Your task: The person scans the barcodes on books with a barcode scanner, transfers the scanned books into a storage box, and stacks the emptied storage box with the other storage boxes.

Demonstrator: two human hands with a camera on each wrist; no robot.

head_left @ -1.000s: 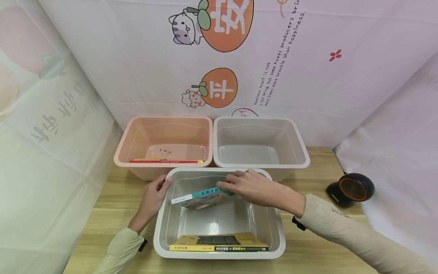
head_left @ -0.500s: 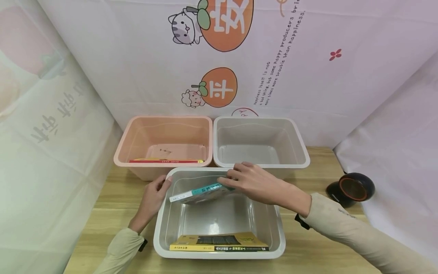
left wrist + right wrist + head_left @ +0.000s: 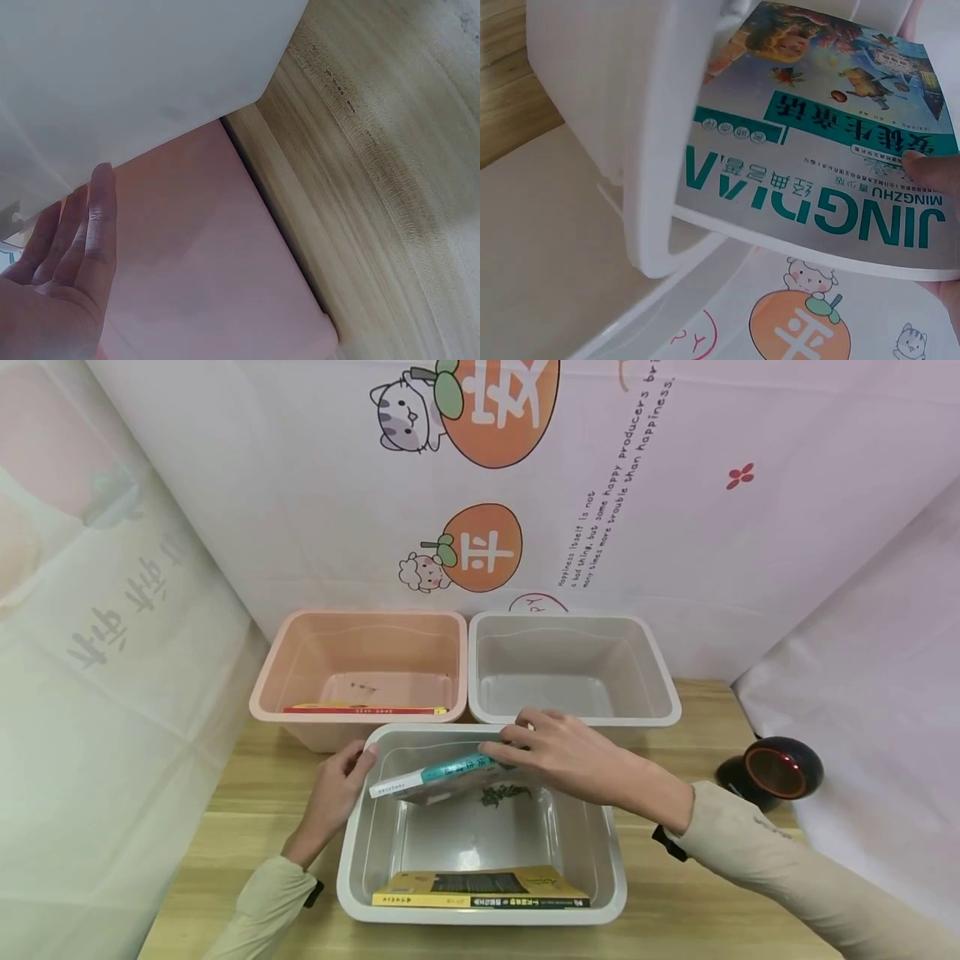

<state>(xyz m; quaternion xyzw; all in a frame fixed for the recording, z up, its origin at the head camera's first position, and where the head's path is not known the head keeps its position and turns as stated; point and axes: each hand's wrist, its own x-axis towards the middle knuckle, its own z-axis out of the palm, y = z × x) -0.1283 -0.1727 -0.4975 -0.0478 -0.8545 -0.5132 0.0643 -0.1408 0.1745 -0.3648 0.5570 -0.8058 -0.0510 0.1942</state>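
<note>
My right hand (image 3: 570,756) pinches a paperback book (image 3: 442,772) at its right end, thumb on the cover in the right wrist view. The book has a teal-and-white spine and an illustrated cover with large teal letters (image 3: 817,206). It is held tilted inside the far part of the front grey bin (image 3: 617,868), its left end lower. My left hand (image 3: 335,789) grips that bin's far left corner, thumb over the rim; in the left wrist view its fingers (image 3: 101,217) lie along the outer wall. A yellow book (image 3: 420,887) leans on the bin's near wall.
Behind stand a pink bin (image 3: 262,693), with a red-spined book (image 3: 360,711) by its near wall, and a second light grey bin (image 3: 667,702). A black round device (image 3: 780,768) sits right on the wooden table (image 3: 202,877). Printed cloth walls enclose the back and sides.
My right hand has moved slightly up and right with the teal-spined book, lifting it a little. A green sprig print on the bin has come into view beneath. My left hand keeps its place.
</note>
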